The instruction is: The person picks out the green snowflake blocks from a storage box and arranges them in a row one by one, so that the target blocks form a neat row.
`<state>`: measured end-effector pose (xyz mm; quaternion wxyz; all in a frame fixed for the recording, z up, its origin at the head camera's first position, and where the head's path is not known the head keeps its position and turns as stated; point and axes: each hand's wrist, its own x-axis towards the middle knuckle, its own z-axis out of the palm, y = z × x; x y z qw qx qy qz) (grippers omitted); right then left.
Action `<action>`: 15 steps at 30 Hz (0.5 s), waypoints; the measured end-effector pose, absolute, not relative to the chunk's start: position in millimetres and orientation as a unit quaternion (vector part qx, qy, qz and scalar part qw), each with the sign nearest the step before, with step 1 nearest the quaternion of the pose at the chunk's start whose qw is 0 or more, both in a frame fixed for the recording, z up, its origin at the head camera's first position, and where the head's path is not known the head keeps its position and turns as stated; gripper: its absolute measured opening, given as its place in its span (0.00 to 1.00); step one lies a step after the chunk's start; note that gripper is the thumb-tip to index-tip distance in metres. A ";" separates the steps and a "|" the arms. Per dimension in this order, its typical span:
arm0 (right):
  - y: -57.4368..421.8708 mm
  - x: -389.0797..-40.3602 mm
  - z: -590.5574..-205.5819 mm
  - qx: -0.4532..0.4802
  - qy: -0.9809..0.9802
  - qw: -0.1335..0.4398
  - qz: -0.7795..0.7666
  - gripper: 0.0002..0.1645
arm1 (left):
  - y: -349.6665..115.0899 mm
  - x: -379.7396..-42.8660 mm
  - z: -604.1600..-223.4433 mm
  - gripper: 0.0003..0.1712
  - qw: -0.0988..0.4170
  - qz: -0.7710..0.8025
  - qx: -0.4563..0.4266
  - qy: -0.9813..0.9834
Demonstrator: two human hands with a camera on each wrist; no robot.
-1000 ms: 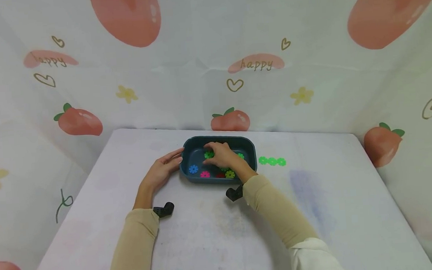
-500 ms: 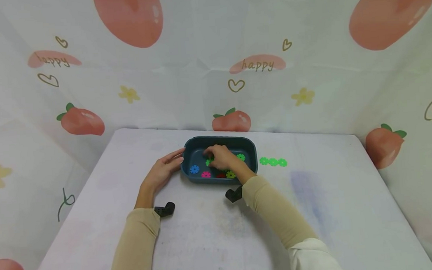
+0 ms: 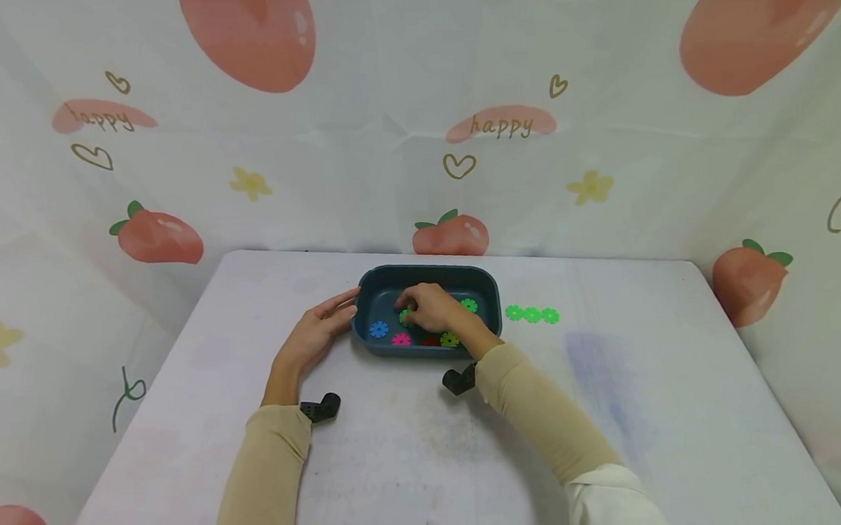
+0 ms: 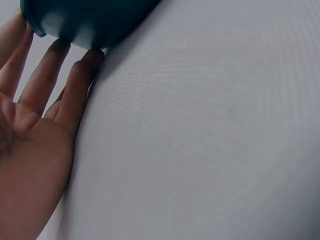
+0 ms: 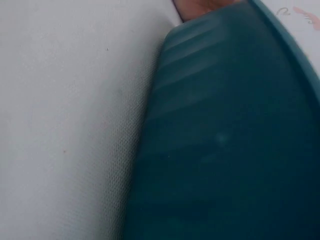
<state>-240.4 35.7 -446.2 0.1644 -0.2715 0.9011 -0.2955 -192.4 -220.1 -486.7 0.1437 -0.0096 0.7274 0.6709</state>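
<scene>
Ur head cam's evenly lit tbh, w/ a soft shadow beside ur right sleeve [image 3: 545, 415]. L wrist pic's greyish n fuzzy on the tabletop [image 4: 200, 125], pale sheen on the tub [image 4: 112, 15]. R wrist's dimmest, v dark btm right.

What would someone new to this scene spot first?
Probably the large fruit prints on the backdrop behind the table. Then the dark teal tray on it, where the right hand reaches in among bright flower-shaped pieces and the left hand touches its left end. Three green pieces sit in a row to the tray's right.
</scene>
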 end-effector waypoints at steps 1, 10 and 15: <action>36.1 -239.9 -445.4 -0.272 0.899 0.164 -0.300 0.17 | -220.4 -192.2 -486.7 0.33 0.144 0.671 -0.011 0.727; 42.7 -235.0 -434.1 -0.268 0.888 0.138 -0.348 0.11 | -220.0 -192.4 -484.8 0.32 0.147 0.673 -0.011 0.725; 47.0 -231.7 -430.3 -0.263 0.881 0.127 -0.372 0.11 | -219.6 -192.4 -484.4 0.31 0.149 0.674 -0.014 0.724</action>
